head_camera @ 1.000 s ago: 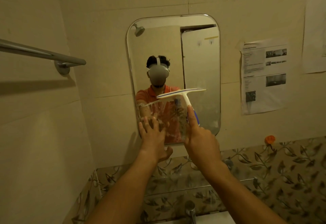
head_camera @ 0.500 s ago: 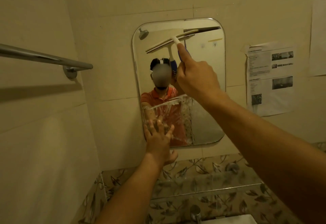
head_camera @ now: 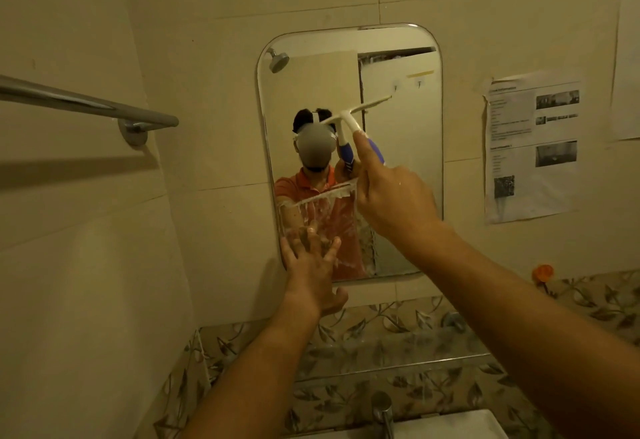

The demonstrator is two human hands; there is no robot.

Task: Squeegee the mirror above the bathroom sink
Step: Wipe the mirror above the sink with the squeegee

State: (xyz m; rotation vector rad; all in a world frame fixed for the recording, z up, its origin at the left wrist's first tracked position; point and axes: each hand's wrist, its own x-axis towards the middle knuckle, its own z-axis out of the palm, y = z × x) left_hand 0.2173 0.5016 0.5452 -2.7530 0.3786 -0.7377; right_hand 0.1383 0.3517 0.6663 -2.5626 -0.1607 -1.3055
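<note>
A rounded rectangular mirror (head_camera: 401,68) hangs on the tiled wall. My right hand (head_camera: 394,199) grips the blue-and-white handle of a squeegee (head_camera: 349,120), index finger stretched along it. The white blade lies tilted across the middle of the glass. My left hand (head_camera: 311,272) presses flat with spread fingers on the mirror's lower left corner. A foamy wet patch (head_camera: 322,210) covers the lower left glass below a slanted soap line.
A metal towel bar (head_camera: 86,103) juts from the left wall. Printed sheets (head_camera: 533,148) are taped right of the mirror. A tap (head_camera: 382,411) and the white sink edge (head_camera: 450,424) sit at the bottom. An orange object (head_camera: 542,272) is on the wall at right.
My right hand lifted the squeegee from mid-mirror to the top, then drew it down again to the middle. The left hand stayed pressed on the lower left corner.
</note>
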